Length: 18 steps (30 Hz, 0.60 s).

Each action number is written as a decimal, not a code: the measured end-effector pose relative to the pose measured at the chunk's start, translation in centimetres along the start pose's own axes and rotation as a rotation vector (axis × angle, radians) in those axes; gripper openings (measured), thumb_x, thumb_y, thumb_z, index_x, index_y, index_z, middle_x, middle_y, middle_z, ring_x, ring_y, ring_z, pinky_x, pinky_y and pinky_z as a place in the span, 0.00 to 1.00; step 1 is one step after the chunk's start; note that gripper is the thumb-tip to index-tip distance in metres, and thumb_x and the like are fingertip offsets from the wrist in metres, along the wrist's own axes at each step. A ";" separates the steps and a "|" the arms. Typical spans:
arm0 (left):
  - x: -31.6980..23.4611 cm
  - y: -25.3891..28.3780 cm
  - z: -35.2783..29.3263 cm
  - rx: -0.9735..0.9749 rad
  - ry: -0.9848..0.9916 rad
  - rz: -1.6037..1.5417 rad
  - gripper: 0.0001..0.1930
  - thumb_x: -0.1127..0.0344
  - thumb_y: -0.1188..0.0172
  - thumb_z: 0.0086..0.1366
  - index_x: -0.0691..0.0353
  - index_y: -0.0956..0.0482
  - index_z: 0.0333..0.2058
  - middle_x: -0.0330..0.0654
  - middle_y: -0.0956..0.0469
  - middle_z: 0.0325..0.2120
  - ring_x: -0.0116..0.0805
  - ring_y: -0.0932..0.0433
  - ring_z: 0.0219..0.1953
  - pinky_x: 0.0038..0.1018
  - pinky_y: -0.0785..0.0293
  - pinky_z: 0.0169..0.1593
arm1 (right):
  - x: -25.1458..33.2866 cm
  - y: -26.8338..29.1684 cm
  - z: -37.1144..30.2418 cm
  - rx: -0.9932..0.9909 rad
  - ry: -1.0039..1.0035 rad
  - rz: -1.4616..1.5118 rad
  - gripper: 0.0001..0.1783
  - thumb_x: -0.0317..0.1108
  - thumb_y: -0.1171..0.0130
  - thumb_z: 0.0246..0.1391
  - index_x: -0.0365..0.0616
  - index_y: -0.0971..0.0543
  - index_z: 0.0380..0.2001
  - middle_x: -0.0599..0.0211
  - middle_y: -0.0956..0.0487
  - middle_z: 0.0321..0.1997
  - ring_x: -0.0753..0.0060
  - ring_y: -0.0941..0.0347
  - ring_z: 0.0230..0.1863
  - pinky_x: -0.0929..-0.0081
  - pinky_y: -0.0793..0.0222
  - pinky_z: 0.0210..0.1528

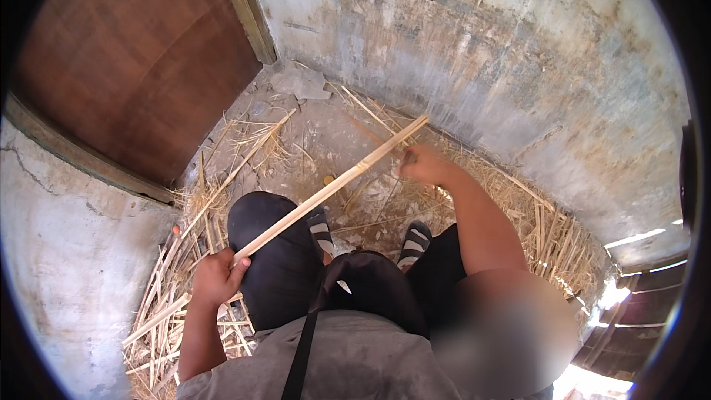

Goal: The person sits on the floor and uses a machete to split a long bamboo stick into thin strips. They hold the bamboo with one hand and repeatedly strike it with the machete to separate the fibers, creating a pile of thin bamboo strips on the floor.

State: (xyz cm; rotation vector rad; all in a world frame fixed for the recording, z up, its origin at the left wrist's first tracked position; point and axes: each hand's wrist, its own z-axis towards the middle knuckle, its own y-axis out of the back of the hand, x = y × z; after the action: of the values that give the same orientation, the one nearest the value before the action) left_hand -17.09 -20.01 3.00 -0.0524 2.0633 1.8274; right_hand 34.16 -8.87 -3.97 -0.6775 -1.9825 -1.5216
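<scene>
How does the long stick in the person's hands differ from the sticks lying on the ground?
The long stick is held up off the floor, slanting between the left hand and the right hand; the ground sticks lie in a loose, criss-crossed heap. It looks straight and whole; many of them look thinner, split. Both are pale, straw-coloured.

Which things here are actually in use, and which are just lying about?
In use:
- long pale cane strip, gripped by the left hand at its near end
- right hand, at a thin sliver beside the strip's far end

Lying about:
- split cane and straw along the walls
- grey rubble chunk
- brown wooden door
</scene>
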 end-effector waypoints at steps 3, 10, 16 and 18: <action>-0.1 0.2 0.3 -0.020 -0.014 0.019 0.27 0.43 0.38 0.68 0.63 0.25 0.25 0.55 0.25 0.17 0.62 0.21 0.24 0.48 0.27 0.30 | -0.3 2.3 0.9 -0.125 -0.300 0.230 0.27 0.45 0.31 0.51 0.37 0.18 0.50 0.49 0.15 0.40 0.48 0.17 0.40 0.55 0.24 0.45; -0.6 0.6 0.3 0.043 0.068 -0.114 0.26 0.44 0.37 0.68 0.64 0.26 0.24 0.55 0.26 0.16 0.61 0.23 0.23 0.45 0.28 0.29 | 5.7 1.4 -2.3 0.014 0.090 -0.325 0.29 0.45 0.31 0.51 0.39 0.19 0.52 0.54 0.13 0.40 0.52 0.16 0.41 0.56 0.23 0.45; 0.3 0.0 0.3 0.001 0.031 -0.089 0.27 0.44 0.36 0.67 0.64 0.26 0.24 0.55 0.26 0.16 0.61 0.23 0.23 0.45 0.28 0.29 | -0.2 4.0 -1.2 -0.225 -0.232 0.145 0.29 0.44 0.30 0.50 0.39 0.19 0.53 0.55 0.13 0.38 0.52 0.16 0.40 0.56 0.22 0.44; 0.4 0.0 0.2 -0.009 0.035 -0.081 0.27 0.43 0.36 0.67 0.64 0.26 0.24 0.55 0.26 0.16 0.61 0.23 0.23 0.45 0.28 0.29 | -0.1 4.1 -0.8 -0.266 -0.233 0.154 0.29 0.43 0.30 0.50 0.39 0.19 0.53 0.56 0.14 0.37 0.52 0.16 0.40 0.56 0.22 0.44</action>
State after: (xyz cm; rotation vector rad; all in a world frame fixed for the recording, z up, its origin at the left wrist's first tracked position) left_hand -17.36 -19.72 2.84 -0.1682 2.0457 1.7995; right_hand 37.08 -8.71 -1.06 -1.1370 -1.8544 -1.6908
